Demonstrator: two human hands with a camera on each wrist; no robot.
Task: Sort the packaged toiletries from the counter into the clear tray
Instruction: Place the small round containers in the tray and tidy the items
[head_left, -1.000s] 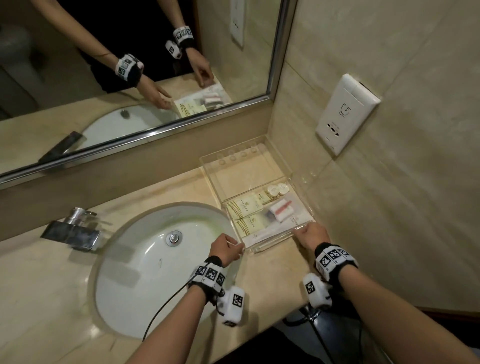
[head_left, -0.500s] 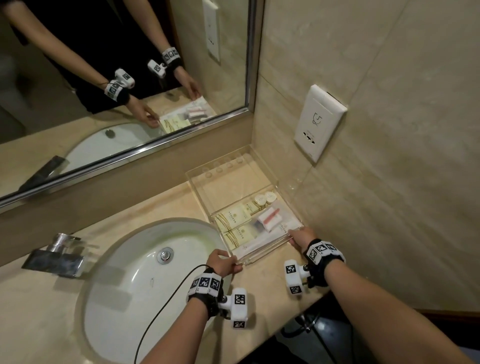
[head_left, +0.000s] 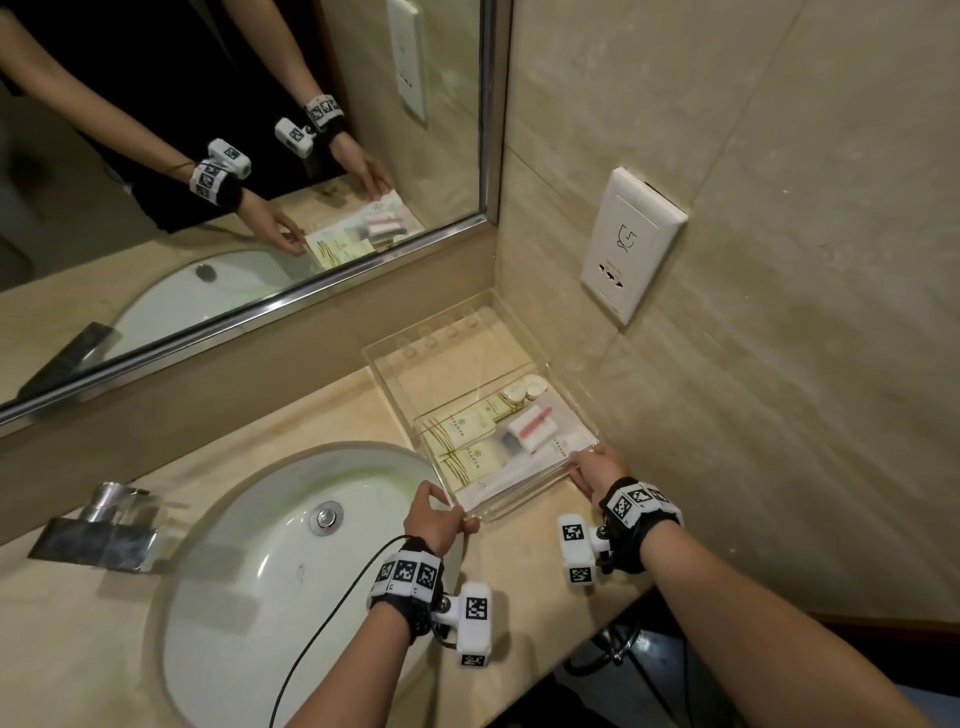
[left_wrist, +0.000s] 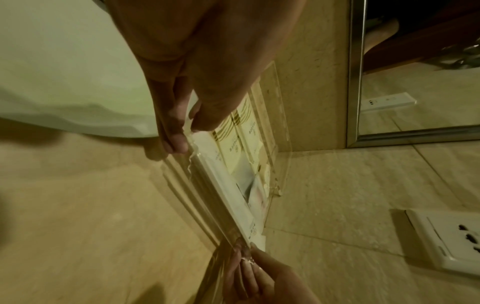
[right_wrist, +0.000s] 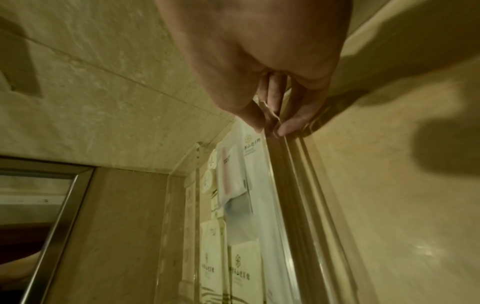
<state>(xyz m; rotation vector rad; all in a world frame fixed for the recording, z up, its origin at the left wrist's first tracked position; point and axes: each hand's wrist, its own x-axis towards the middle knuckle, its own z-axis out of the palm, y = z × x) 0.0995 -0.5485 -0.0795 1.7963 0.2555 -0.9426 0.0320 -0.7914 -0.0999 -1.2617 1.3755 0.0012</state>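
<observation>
A clear tray (head_left: 457, 364) sits on the counter in the corner under the mirror. Its near half holds cream sachets (head_left: 460, 431), a white packet with a pink stripe (head_left: 532, 426), small round items (head_left: 524, 389) and a long white packet (head_left: 519, 475) along the front wall. My left hand (head_left: 465, 522) pinches the tray's near left corner between thumb and fingers (left_wrist: 179, 142). My right hand (head_left: 584, 467) pinches the near right corner, seen close in the right wrist view (right_wrist: 270, 125). The tray's far half is bare.
A white basin (head_left: 249, 597) lies left of the tray, with a chrome tap (head_left: 104, 530) beyond it. A wall socket (head_left: 631, 244) hangs above the tray on the right wall. The counter's front edge (head_left: 545, 670) runs just behind my wrists.
Both hands stay at the tray's near corners. The head view has shifted and come closer; the tray still sits in the corner.
</observation>
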